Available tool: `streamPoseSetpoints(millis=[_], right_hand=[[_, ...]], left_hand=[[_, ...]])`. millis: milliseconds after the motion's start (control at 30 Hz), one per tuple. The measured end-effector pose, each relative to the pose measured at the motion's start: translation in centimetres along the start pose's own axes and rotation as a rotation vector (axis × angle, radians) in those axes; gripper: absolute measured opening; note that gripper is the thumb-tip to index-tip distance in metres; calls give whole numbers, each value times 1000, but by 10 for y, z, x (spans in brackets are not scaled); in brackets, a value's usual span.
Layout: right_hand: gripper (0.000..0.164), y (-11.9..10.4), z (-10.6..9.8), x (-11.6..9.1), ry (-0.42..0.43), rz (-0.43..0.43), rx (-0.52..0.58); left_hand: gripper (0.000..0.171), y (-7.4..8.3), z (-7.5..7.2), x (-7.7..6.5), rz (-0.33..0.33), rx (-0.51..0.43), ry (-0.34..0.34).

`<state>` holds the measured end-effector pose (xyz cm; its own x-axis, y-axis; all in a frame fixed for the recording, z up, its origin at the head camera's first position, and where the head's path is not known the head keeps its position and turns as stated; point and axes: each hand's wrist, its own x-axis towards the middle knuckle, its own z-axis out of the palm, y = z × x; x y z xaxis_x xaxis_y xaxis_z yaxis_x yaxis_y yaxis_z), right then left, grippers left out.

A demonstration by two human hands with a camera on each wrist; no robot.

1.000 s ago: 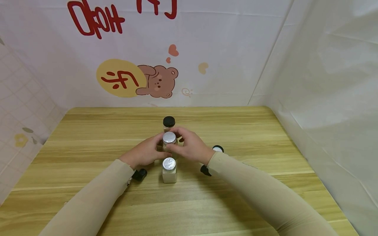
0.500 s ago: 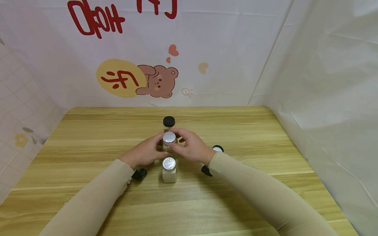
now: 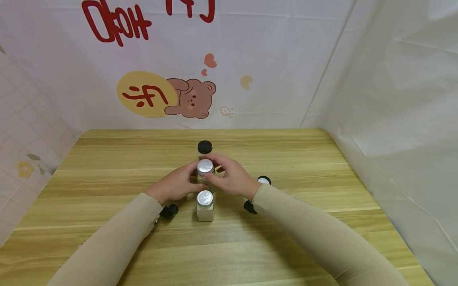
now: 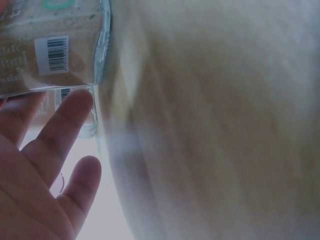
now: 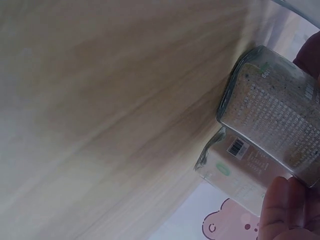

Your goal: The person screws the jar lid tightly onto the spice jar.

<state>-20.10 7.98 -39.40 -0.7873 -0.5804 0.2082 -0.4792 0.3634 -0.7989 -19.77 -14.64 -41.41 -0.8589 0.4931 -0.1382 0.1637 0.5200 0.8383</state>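
Both hands meet at a square glass spice jar (image 3: 205,167), silver on top and standing upright in the middle of a row of jars. My left hand (image 3: 177,183) holds it from the left, its thumb across the front. From the right, my right hand (image 3: 230,176) grips near its top, thumb in front and fingers behind. Behind it stands a black-lidded jar (image 3: 204,147); nearer me is another silver-topped jar (image 3: 205,208), apart from the hands. In the right wrist view, the held jar (image 5: 277,107) has pale speckled contents and printed text.
On the wooden table (image 3: 229,254), a black lid (image 3: 264,180) with a white inside lies by the right cuff. Black devices sit under both wrists. A white printed backdrop (image 3: 279,47) rises behind the table, and a white sheet (image 3: 400,131) hangs at the right.
The right fingers have shifted very slightly around the middle jar's top. Otherwise the hands and jars keep their places.
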Motion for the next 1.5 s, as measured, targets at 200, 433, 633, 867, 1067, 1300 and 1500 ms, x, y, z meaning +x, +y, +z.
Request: streamPoseSetpoints(millis=[200, 433, 633, 867, 1067, 1300, 1500], right_hand=[[43, 1, 1, 0, 10, 3, -1], [44, 0, 1, 0, 12, 26, 4], [50, 1, 1, 0, 1, 0, 14], [39, 2, 2, 1, 19, 16, 12], [40, 4, 4, 2, 30, 32, 2], [48, 3, 2, 2, 15, -16, -8], [38, 3, 4, 2, 34, 13, -7]], left_hand=[[69, 0, 0, 1, -14, -14, -3], [70, 0, 0, 0, -16, -16, -4], [70, 0, 0, 0, -2, -28, -9], [73, 0, 0, -1, -11, -16, -8], [69, 1, 0, -1, -13, -9, -6], [71, 2, 0, -1, -2, -7, -10], [69, 3, 0, -1, -3, -6, -3]])
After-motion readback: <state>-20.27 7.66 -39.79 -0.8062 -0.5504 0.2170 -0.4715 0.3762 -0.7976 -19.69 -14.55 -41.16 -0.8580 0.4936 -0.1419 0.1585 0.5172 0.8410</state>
